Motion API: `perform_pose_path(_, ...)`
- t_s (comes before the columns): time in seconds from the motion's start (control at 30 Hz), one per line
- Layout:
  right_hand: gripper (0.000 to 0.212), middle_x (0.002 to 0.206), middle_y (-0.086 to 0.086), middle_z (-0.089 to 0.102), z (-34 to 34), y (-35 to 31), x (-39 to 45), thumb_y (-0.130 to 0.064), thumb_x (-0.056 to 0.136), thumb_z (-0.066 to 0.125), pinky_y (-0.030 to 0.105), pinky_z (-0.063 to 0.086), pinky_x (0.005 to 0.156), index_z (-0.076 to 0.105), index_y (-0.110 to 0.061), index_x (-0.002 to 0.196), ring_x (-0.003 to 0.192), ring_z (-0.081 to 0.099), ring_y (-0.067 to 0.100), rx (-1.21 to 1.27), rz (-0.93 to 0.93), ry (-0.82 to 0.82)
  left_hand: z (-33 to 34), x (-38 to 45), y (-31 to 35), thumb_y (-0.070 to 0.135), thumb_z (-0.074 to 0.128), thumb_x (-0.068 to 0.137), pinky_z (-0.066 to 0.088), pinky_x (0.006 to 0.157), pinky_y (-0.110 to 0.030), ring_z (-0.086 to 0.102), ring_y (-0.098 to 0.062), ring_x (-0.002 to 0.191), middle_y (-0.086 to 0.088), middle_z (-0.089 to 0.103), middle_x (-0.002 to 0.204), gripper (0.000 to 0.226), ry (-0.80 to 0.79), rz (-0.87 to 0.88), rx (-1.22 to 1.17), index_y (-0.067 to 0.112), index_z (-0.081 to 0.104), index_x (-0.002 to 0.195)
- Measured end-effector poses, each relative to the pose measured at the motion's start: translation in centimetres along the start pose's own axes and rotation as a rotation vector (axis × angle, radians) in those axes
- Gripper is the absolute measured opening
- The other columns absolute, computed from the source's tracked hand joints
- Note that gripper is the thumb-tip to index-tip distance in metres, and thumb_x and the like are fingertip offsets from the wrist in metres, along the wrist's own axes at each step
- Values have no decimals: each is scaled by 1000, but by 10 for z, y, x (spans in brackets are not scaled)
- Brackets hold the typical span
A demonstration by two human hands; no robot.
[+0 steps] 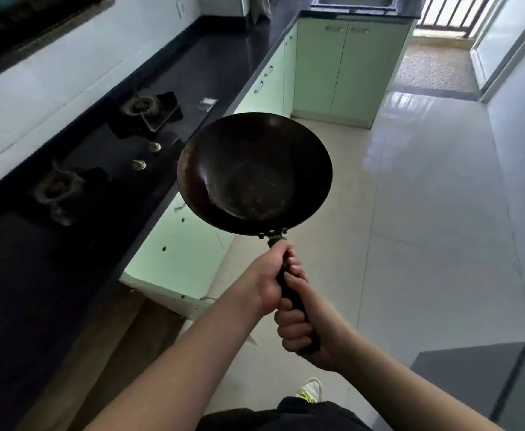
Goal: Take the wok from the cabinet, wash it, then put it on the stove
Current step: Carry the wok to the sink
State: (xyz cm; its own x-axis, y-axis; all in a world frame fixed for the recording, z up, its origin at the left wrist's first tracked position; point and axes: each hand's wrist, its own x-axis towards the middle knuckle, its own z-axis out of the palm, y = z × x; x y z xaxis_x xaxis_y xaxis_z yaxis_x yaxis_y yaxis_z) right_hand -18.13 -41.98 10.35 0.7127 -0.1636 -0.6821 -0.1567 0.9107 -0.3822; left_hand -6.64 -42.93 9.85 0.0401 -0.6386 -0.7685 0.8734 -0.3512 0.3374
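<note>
Daylight enters from the balcony door (441, 17) at the far end and glares on the glossy floor tiles (410, 126). The black countertop (21, 275) at the left sinks into murky shadow. Wide-angle distortion bends lines near the edges, and details look soft.

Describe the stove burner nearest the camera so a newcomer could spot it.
Follow the long black counter on the left to the built-in stove. Of its two ringed burners, it is the near burner, left of the wok; the far burner sits toward the sink.
</note>
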Motion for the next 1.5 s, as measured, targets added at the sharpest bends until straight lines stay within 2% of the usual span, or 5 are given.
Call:
perform_pose_path(0.23, 51, 45, -7, 24, -40, -67, -3, -54, 94, 46, 16, 17, 30, 40, -20, 56, 31, 20, 6, 64, -90, 33, 75, 54, 13, 26, 48, 96, 31, 36, -12, 32, -8, 30, 6, 32, 41, 39, -47, -50, 111, 17, 37, 60)
perform_pose_path(0.6, 49, 41, -8, 25, -86, -185, 21, -52, 92, 48, 13, 18, 29, 38, -19, 57, 27, 24, 4, 200, -188, 104, 174, 153, 61, 25, 46, 96, 32, 35, -13, 33, -7, 29, 6, 34, 40, 39, -147, -127, 236, 18, 36, 60)
perform_pose_path(0.9, 54, 41, -8, 25, -112, -283, 35, -55, 91, 48, 13, 14, 30, 41, -20, 51, 28, 21, 4, 211, -235, 201, 253, 220, 103, 26, 45, 96, 23, 36, -12, 32, -5, 29, 7, 33, 39, 42, -189, -186, 281, 18, 35, 56)
perform_pose_path(1.23, 50, 41, -8, 26, -180, -406, 41, -53, 89, 52, 12, 15, 30, 41, -19, 55, 27, 24, 3, 285, -272, 78, 365, 303, 137, 23, 46, 96, 24, 36, -12, 33, -6, 28, 6, 33, 38, 44, -150, -123, 346, 18, 33, 53)
perform_pose_path(1.5, 51, 42, -8, 25, -225, -522, 33, -54, 89, 52, 12, 17, 31, 41, -19, 53, 28, 24, 4, 226, -240, 79, 462, 361, 172, 21, 46, 93, 25, 37, -12, 33, -6, 29, 6, 33, 39, 52, -172, -90, 329, 17, 37, 43)
